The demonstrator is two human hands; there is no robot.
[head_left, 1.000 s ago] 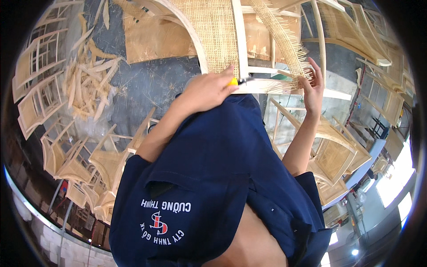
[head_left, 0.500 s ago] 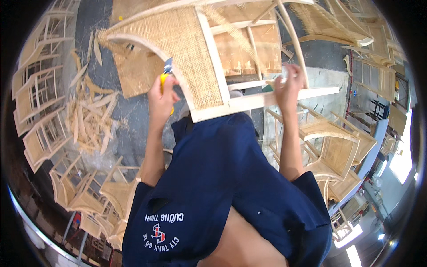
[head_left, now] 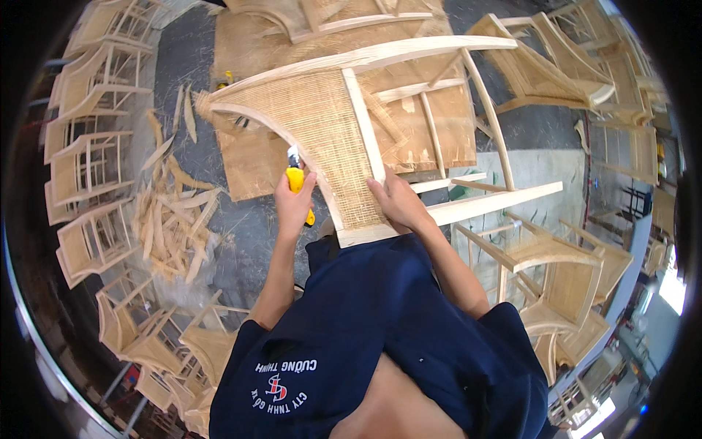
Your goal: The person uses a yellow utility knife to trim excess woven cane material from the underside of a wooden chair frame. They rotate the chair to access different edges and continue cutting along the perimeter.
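Note:
In front of me lies a pale wooden chair frame [head_left: 409, 53] on its side, its near edge against my lap. A woven cane panel [head_left: 322, 117] fills the curved part on its left, with frayed strands at the far left end. My left hand [head_left: 289, 208] is closed round a yellow utility knife [head_left: 295, 178], its blade pointing away from me beside the curved rail. My right hand [head_left: 401, 203] grips the frame where the crossbar meets the near rail, thumb by the panel's edge; some of its fingers are hidden behind the wood.
A plywood board [head_left: 252, 161] lies under the frame. Cane offcuts [head_left: 172, 227] are heaped on the floor at the left. Another chair frame [head_left: 351, 25] rests at the board's far side. Stacked chairs [head_left: 95, 234] line the left, and more chairs [head_left: 559, 256] stand at the right.
My right hand has moved left from the frame's leg end to the crossbar beside the cane panel. The frame appears lower in view; the knife stays in my left hand.

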